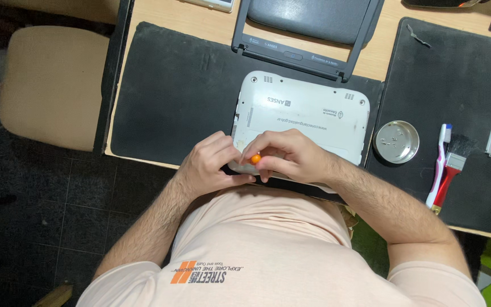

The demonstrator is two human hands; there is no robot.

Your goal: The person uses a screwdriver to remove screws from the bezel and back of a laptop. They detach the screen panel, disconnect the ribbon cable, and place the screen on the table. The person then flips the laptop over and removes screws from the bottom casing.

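Here, the white netbook (302, 111) lies bottom-up on the black mat (171, 91), near edge at the table's front, against your belly. Your right hand (288, 156) is pinched around a small orange-tipped tool (255, 159), probably a driver or pry pick; the tip itself is hidden. Your left hand (211, 165) is clamped over the netbook's near-left corner, fingers curled, steadying the case. Judgement: keep the tool square to the seam or screw, press lightly, let the left hand take the twist. Both wrists sit low, forearms angled inward. The round metal dish (396, 142) stands just right of the case.
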